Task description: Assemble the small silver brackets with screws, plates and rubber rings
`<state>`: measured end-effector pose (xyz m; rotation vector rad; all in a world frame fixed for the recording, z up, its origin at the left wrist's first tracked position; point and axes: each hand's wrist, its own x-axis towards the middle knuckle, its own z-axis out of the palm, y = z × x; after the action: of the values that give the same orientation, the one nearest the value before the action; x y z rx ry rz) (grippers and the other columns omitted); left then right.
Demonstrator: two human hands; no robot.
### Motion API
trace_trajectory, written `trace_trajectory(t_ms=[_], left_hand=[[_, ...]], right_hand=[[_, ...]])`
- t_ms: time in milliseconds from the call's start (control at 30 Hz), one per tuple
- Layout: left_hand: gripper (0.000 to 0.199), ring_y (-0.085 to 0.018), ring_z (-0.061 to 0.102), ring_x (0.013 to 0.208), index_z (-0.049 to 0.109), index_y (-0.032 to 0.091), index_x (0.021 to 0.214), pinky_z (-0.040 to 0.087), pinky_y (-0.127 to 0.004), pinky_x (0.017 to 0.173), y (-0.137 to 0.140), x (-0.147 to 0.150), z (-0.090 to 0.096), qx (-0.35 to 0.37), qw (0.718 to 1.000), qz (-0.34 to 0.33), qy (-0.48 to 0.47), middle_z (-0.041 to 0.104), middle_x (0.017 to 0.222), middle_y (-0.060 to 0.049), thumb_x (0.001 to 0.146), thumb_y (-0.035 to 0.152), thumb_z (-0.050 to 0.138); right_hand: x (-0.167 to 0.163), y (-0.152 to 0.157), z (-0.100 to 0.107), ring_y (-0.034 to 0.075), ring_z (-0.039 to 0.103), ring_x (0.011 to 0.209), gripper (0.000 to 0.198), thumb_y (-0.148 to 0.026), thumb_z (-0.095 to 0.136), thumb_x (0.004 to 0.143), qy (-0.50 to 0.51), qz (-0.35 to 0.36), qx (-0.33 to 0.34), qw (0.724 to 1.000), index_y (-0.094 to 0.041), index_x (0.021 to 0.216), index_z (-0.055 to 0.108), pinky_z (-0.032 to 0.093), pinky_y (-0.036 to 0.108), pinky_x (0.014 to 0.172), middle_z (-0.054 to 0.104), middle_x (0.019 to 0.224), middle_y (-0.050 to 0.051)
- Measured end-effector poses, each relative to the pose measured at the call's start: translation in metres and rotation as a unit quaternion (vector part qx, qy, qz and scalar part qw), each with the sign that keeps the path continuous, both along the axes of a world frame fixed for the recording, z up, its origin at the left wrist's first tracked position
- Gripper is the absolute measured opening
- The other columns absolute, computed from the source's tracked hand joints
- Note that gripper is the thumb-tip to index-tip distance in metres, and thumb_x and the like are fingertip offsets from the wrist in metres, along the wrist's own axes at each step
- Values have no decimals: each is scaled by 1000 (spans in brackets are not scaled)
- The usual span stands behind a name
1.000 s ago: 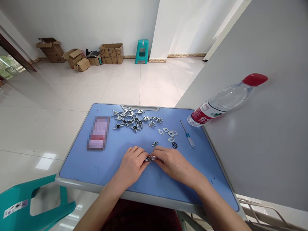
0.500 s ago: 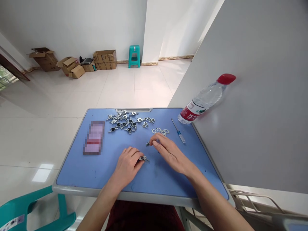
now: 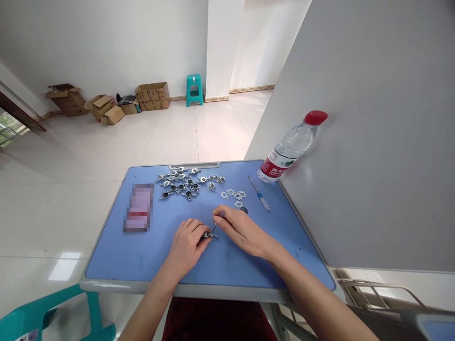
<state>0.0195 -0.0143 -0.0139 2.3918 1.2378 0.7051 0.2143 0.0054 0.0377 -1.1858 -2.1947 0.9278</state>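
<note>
My left hand point(image 3: 188, 241) is closed on a small metal fitting point(image 3: 209, 235) with a flange and thin tubes, held low over the blue table. Pinched in my right hand point(image 3: 245, 231) is a screwdriver point(image 3: 222, 214), its handle mostly hidden by the fingers. Its thin shaft slants down to the fitting, and the tip appears to touch it. Beyond my right hand lie several flat metal gaskets point(image 3: 239, 194) and black rings point(image 3: 243, 210). A pile of similar metal fittings point(image 3: 183, 182), some with black centres, is spread toward the far edge.
A second screwdriver point(image 3: 261, 196) with a blue and clear handle lies at the right. Behind it a red-capped water bottle point(image 3: 286, 151) stands near the grey partition point(image 3: 373, 142). A blurred purple item point(image 3: 139, 208) lies at the left. A green stool point(image 3: 46, 312) stands at lower left.
My right hand has moved left and toward me, bringing the screwdriver to the fitting. It uncovers a gasket and black rings. My left hand stays on the fitting.
</note>
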Motion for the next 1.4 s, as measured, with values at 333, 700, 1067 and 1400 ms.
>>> trace_trajectory(t_ms=[333, 700, 1067, 1400], left_hand=[[8, -21, 56, 87, 62, 19, 99, 46, -37, 78, -1, -1, -2, -4, 1000, 0, 5, 66, 95, -3, 91, 17, 61], [4, -21, 56, 87, 61, 19, 95, 46, -36, 77, -3, 1, 2, -7, 1000, 13, 12, 64, 93, -3, 92, 18, 60], [6, -19, 57, 88, 62, 18, 93, 47, -34, 77, -7, 1, 1, -8, 999, 35, 39, 65, 94, -2, 87, 18, 66], [11, -19, 56, 88, 61, 20, 99, 45, -33, 76, -9, 1, -2, -5, 999, 37, 38, 65, 95, 0, 89, 24, 65]], right_hand=[[1, 1, -6, 17, 54, 75, 22, -28, 30, 103, -2, 32, 42, 999, -20, 93, 48, 42, 30, 70, 60, 90, 5], [1, 0, -5, 14, 54, 62, 32, -39, 41, 102, -4, 48, 153, 987, -18, 84, 57, 40, 26, 57, 62, 77, 3], [-12, -4, -23, 16, 66, 67, 22, -24, 40, 101, 32, 23, 193, 980, -22, 120, 52, 52, 26, 60, 69, 79, 2], [2, -9, -11, 19, 69, 100, 41, -22, 40, 99, -37, 47, 249, 967, -27, 140, 44, 59, 29, 79, 70, 113, 7]])
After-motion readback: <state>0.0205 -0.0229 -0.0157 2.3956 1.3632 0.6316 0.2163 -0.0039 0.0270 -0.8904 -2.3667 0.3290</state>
